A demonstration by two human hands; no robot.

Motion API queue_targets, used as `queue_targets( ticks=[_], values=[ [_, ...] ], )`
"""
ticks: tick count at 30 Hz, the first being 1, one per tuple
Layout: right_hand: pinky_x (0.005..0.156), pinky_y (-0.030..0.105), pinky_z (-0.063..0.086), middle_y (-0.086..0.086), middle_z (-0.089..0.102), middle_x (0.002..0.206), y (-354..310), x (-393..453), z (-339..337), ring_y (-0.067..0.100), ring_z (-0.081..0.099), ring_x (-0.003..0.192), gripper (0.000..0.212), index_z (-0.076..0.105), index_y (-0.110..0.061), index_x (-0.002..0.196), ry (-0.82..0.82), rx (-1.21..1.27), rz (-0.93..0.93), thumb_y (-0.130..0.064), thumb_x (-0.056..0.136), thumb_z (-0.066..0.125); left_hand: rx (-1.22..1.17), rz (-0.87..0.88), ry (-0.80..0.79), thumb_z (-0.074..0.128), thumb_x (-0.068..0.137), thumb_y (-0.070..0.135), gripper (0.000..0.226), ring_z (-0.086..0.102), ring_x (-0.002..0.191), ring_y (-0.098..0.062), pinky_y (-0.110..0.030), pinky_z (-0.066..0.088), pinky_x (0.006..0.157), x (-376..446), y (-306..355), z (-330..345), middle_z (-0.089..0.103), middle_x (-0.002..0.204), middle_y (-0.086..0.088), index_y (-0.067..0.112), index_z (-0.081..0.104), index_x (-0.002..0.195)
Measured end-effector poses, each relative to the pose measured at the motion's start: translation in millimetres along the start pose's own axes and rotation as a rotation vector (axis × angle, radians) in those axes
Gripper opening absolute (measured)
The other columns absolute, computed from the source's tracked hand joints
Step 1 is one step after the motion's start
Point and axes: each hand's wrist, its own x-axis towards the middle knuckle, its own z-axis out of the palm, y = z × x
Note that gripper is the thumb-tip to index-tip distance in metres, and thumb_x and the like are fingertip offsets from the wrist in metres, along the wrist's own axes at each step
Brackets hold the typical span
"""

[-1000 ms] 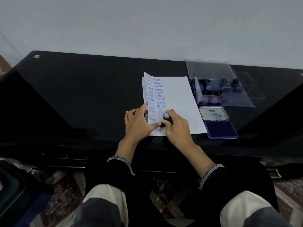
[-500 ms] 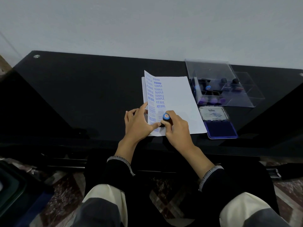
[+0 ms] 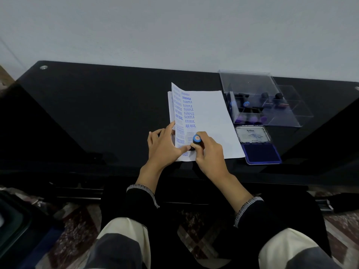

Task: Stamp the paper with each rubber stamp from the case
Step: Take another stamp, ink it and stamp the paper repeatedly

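**Stamp pressed low on the sheet, barely moved in the last second**

Closest to me, my right hand (image 3: 210, 152) is curled around a stamp (image 3: 196, 141), its round blue cap facing up and its base down on the paper (image 3: 211, 115) near the bottom of the printed columns. My left hand (image 3: 164, 146) lies flat with fingers spread, pinning the paper's left edge, its fingertip almost touching the stamp. Compared with a second ago, the stamp has hardly shifted; both hands have kept their places, so I judge this is a held press, not a lift. I cannot tell from here whether a fresh mark has taken, since the hand covers that spot.

Farther up the sheet run earlier prints: AIR MAIL, SAMPLE, FRAGILE. To the right, near the paper's corner, the ink pad (image 3: 260, 152) lies open on the table (image 3: 97, 113). Beyond it, the clear case (image 3: 250, 84) holds several more stamps, so the job looks partway done.
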Motion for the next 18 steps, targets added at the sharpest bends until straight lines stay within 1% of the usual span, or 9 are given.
queue_targets(
  ticks=[2,4,7,9,12,16,18],
  values=[
    [0.063,0.008,0.032,-0.006,0.053,0.086,-0.6,1.4,0.0,0.014,0.048,0.073,0.014,0.052,-0.007,0.103,-0.001,0.003,0.007,-0.003,0.089,0.055,-0.005,0.006,0.002,0.07,0.077,0.055,0.086,0.023,0.137,-0.019,-0.047,0.002,0.118,-0.7,-1.4,-0.1,0.049,0.136,0.006,0.03,0.024,0.146],
    [0.062,0.007,0.032,-0.005,0.054,0.085,-1.4,3.1,-0.9,0.014,0.049,0.072,0.013,0.053,-0.007,0.102,-0.003,0.009,0.011,-0.003,0.09,0.055,0.009,0.022,0.005,0.066,0.081,0.054,0.079,0.022,0.136,-0.018,-0.046,0.002,0.118,-1.8,-2.0,0.8,0.047,0.137,0.008,0.03,0.028,0.145],
    [0.061,0.004,0.033,-0.001,0.058,0.086,-2.8,3.9,-1.6,0.016,0.05,0.071,0.013,0.053,-0.005,0.103,0.011,0.017,0.02,-0.004,0.09,0.055,-0.039,0.008,0.031,0.051,0.094,0.044,0.053,0.019,0.137,-0.014,-0.039,-0.003,0.118,-3.7,-0.5,0.3,0.046,0.138,0.007,0.028,0.036,0.142],
    [0.062,0.006,0.032,0.003,0.06,0.09,-3.0,3.6,-0.7,0.015,0.049,0.073,0.015,0.053,-0.004,0.105,-0.006,-0.006,0.016,-0.005,0.09,0.055,-0.09,-0.012,0.055,0.042,0.099,0.037,0.041,0.02,0.135,-0.011,-0.037,-0.003,0.118,-4.5,-0.2,1.6,0.048,0.134,0.008,0.028,0.04,0.139],
    [0.062,0.01,0.032,0.006,0.06,0.095,-1.1,3.0,1.1,0.014,0.047,0.075,0.018,0.052,-0.004,0.109,-0.024,-0.054,0.0,-0.006,0.091,0.055,-0.111,-0.013,0.104,0.036,0.099,0.029,0.034,0.028,0.13,-0.007,-0.037,0.002,0.119,-4.0,-1.8,5.6,0.053,0.128,0.012,0.029,0.047,0.132],
    [0.063,0.021,0.039,0.003,0.06,0.089,-2.3,6.4,0.2,0.016,0.051,0.071,0.014,0.052,-0.004,0.104,0.005,0.0,0.013,-0.004,0.09,0.056,-0.105,0.006,0.129,0.034,0.099,0.025,0.032,0.031,0.122,0.0,-0.035,0.002,0.118,-3.6,-2.6,6.8,0.055,0.122,0.016,0.03,0.05,0.127],
    [0.062,0.015,0.037,0.001,0.058,0.089,-2.4,5.3,0.4,0.015,0.049,0.071,0.015,0.052,-0.004,0.105,-0.004,-0.022,0.004,-0.004,0.09,0.057,-0.101,0.007,0.131,0.034,0.099,0.024,0.033,0.031,0.122,0.0,-0.036,0.004,0.119,-3.6,-3.4,7.4,0.055,0.123,0.015,0.029,0.05,0.128]
  ],
)
